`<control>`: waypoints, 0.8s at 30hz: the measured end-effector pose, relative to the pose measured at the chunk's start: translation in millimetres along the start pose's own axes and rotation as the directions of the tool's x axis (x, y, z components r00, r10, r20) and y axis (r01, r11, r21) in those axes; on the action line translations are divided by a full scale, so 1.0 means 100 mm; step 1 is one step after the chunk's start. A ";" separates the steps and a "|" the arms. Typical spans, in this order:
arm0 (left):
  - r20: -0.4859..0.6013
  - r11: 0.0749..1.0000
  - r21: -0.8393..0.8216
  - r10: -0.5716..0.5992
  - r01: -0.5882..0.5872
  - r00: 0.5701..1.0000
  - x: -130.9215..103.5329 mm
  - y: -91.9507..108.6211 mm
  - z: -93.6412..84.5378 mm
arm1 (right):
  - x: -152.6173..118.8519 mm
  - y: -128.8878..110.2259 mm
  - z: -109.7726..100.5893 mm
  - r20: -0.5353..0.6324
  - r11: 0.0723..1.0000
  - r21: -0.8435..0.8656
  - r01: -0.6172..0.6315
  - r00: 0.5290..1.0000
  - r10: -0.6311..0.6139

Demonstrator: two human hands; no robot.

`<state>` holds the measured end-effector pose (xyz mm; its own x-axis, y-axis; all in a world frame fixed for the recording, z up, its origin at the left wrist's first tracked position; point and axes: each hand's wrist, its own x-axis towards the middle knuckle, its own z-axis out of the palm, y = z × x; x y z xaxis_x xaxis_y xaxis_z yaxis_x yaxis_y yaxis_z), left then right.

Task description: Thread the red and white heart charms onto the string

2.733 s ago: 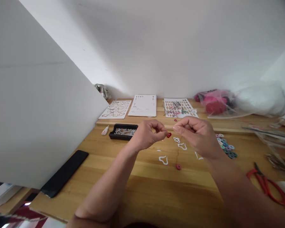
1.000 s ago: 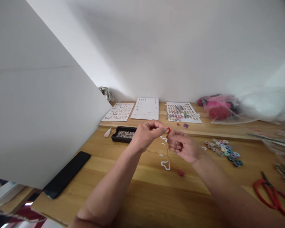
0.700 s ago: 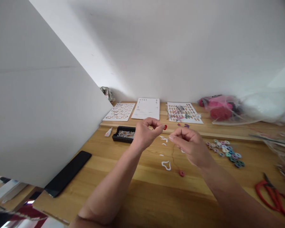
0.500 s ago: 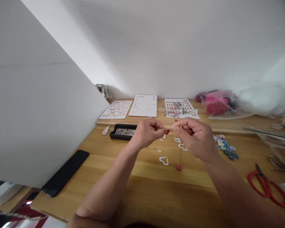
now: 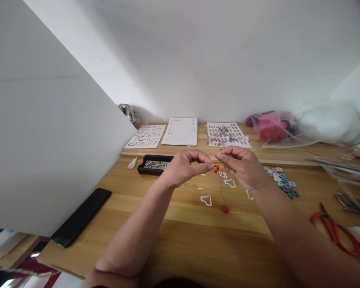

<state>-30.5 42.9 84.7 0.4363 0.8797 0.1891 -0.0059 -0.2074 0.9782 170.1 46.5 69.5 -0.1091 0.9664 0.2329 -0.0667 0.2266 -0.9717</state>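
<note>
Between thumb and forefinger, my left hand (image 5: 190, 168) pinches a small red piece (image 5: 216, 168), maybe a loop of thread. My right hand (image 5: 243, 165) is close beside it, fingertips pressed together; what they grip, probably the fine thread, is too small to be sure of. A thin reddish thread (image 5: 221, 186) hangs below the hands and runs down to a small red spool (image 5: 225, 209) on the table. White curvy cut-out shapes (image 5: 206, 200) lie around the spool, one partly behind my right wrist.
A black tray (image 5: 151, 165) of small metallic bits stands left, near a small white tube (image 5: 132, 163). Several coloured spools (image 5: 283, 182) and red-handled scissors (image 5: 336, 232) lie right. A dark phone (image 5: 82, 217) is near the left edge. Printed sheets (image 5: 180, 132) and plastic bags (image 5: 288, 130) sit behind.
The red piece and my left fingertips have shifted slightly right, closer to my right hand. The red piece now shows more, hanging below my left fingertips. The view has moved a little.
</note>
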 end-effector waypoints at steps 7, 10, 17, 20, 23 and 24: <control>-0.058 0.993 -0.114 0.028 -0.034 0.998 0.03 -0.03 0.00 | 0.04 0.08 0.02 0.075 0.957 0.223 -0.188 0.982 0.175; -0.110 0.988 -0.142 0.046 -0.061 0.993 0.04 -0.05 0.00 | 0.02 0.15 0.07 0.146 0.908 0.321 -0.271 0.961 0.235; -0.146 0.982 -0.180 0.032 -0.058 0.989 0.05 -0.04 0.00 | -0.03 0.27 0.22 0.217 0.848 0.391 -0.359 0.931 0.293; -0.195 0.986 -0.155 0.022 -0.053 0.981 0.06 -0.03 0.00 | -0.07 0.27 0.28 0.209 0.837 0.412 -0.360 0.932 0.298; -0.250 0.991 -0.115 0.040 -0.071 0.968 0.07 -0.06 0.00 | -0.11 0.24 0.36 0.189 0.844 0.405 -0.353 0.935 0.300; -0.264 0.991 -0.104 0.050 -0.080 0.963 0.08 -0.06 -0.01 | -0.13 0.24 0.39 0.171 0.853 0.393 -0.342 0.939 0.298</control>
<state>-27.6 51.5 80.0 0.1824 0.9499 0.2537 -0.1342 -0.2315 0.9635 131.2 34.2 45.0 -0.2920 0.9543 -0.0641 -0.4093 -0.1853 -0.8934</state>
